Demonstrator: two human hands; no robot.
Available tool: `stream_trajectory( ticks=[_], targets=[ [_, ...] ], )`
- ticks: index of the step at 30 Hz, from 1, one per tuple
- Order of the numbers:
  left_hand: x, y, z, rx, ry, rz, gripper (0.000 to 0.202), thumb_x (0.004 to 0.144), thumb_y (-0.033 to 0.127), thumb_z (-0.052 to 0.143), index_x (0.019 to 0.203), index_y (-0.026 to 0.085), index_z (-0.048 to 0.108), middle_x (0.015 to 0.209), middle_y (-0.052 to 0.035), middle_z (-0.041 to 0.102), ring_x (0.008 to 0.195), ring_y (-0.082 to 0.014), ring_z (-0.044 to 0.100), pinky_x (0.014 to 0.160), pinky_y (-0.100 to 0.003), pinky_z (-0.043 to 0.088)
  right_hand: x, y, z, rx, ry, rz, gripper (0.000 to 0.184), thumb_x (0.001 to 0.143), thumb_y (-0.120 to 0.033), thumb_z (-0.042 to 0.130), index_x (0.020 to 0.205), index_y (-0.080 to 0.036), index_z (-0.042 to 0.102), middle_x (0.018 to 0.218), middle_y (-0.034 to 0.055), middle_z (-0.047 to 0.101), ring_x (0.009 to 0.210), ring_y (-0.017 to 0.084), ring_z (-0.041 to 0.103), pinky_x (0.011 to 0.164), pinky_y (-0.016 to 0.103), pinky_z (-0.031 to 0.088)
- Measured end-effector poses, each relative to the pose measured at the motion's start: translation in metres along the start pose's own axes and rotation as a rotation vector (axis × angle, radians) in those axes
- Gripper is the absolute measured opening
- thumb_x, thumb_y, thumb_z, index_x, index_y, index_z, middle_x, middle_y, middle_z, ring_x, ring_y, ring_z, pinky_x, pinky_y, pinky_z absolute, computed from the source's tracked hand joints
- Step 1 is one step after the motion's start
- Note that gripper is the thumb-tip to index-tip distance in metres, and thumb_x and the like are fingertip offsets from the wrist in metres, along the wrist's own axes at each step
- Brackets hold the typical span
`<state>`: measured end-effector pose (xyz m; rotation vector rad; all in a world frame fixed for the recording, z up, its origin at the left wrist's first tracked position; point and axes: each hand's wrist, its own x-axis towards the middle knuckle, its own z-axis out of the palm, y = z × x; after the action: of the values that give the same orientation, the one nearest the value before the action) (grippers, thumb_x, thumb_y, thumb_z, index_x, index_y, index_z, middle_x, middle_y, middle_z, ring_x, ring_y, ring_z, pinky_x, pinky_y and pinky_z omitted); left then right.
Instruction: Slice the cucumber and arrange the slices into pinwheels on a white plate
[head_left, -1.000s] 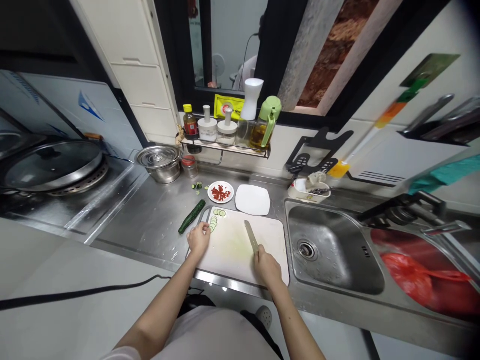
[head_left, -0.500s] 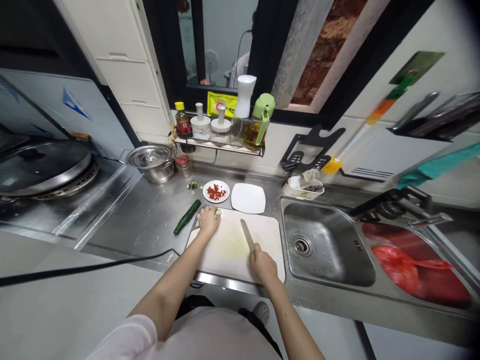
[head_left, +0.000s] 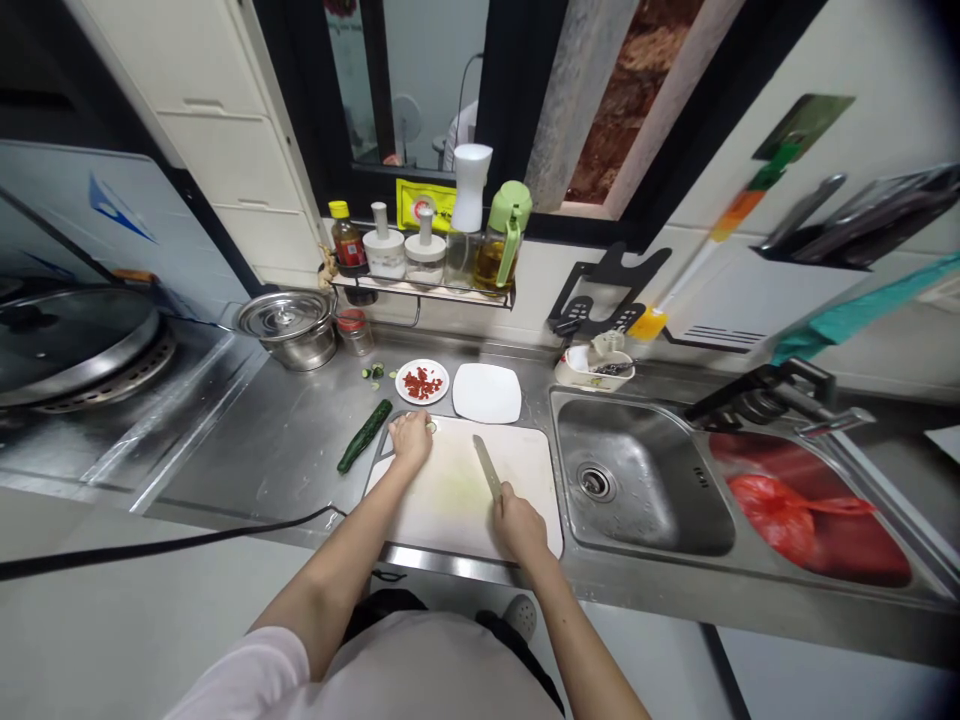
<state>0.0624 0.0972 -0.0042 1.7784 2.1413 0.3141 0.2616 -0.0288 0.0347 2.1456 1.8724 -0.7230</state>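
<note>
My left hand (head_left: 411, 439) is closed at the upper left corner of the white cutting board (head_left: 457, 500). At its fingertips shows the pale round face of a cucumber piece (head_left: 432, 427); the fingers hide the rest. My right hand (head_left: 519, 522) grips a kitchen knife (head_left: 487, 467) by its handle, over the right half of the board, with the blade pointing away from me. A whole-looking dark green cucumber (head_left: 364, 437) lies on the counter left of the board. Behind the board are a plate of chopped red pieces (head_left: 422, 396) and a white square plate (head_left: 487, 392).
Cucumber scraps (head_left: 376, 373) lie by a lidded steel pot (head_left: 289, 330). A seasoning rack (head_left: 424, 288) hangs behind. Right of the board is a steel sink (head_left: 645, 500), then a second basin with a red plastic bag (head_left: 776, 515). A lidded pan (head_left: 67, 335) sits far left.
The whole view has shifted slightly to the left. Both hands, the knife and the cucumber piece keep nearly the same places relative to the board.
</note>
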Motion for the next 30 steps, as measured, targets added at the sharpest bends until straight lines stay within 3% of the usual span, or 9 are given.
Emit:
stream_trajectory(
  ticks=[6, 10, 21, 30],
  targets=[
    [-0.033, 0.009, 0.002, -0.254, -0.197, -0.009, 0.017, 0.083, 0.02, 0.053, 0.095, 0.027, 0.063, 0.095, 0.001, 0.071, 0.093, -0.0181, 0.062, 0.089, -0.034, 0.033, 0.0, 0.0, -0.001, -0.027, -0.01, 0.01, 0.03, 0.097, -0.024, 0.026, 0.116, -0.017, 0.048, 0.099, 0.0132, 0.07, 0.093, 0.024, 0.066, 0.071, 0.03, 0.04],
    [-0.053, 0.008, 0.01, -0.285, -0.271, 0.005, 0.015, 0.08, 0.02, 0.056, 0.091, 0.026, 0.063, 0.09, 0.0021, 0.072, 0.09, -0.0177, 0.063, 0.09, -0.034, 0.034, 0.0, 0.0, -0.001, -0.037, 0.003, -0.001, 0.031, 0.097, -0.023, 0.026, 0.118, -0.017, 0.048, 0.097, 0.0134, 0.07, 0.092, 0.024, 0.067, 0.07, 0.03, 0.041],
    [-0.06, 0.001, 0.018, -0.147, -0.213, 0.077, 0.022, 0.081, 0.015, 0.051, 0.097, 0.025, 0.062, 0.099, -0.0028, 0.07, 0.102, -0.022, 0.06, 0.087, -0.037, 0.034, 0.0, 0.003, -0.006, -0.056, -0.018, -0.045, 0.03, 0.098, -0.027, 0.026, 0.116, -0.018, 0.049, 0.098, 0.0138, 0.069, 0.091, 0.023, 0.066, 0.07, 0.03, 0.039],
    [-0.055, -0.002, 0.019, -0.155, -0.215, 0.043, 0.021, 0.082, 0.017, 0.05, 0.098, 0.026, 0.061, 0.099, -0.0023, 0.07, 0.103, -0.0228, 0.059, 0.087, -0.037, 0.033, -0.029, 0.0, -0.011, -0.099, -0.021, -0.138, 0.027, 0.1, -0.028, 0.026, 0.111, -0.02, 0.049, 0.094, 0.0117, 0.07, 0.089, 0.022, 0.067, 0.07, 0.029, 0.037]
  ],
)
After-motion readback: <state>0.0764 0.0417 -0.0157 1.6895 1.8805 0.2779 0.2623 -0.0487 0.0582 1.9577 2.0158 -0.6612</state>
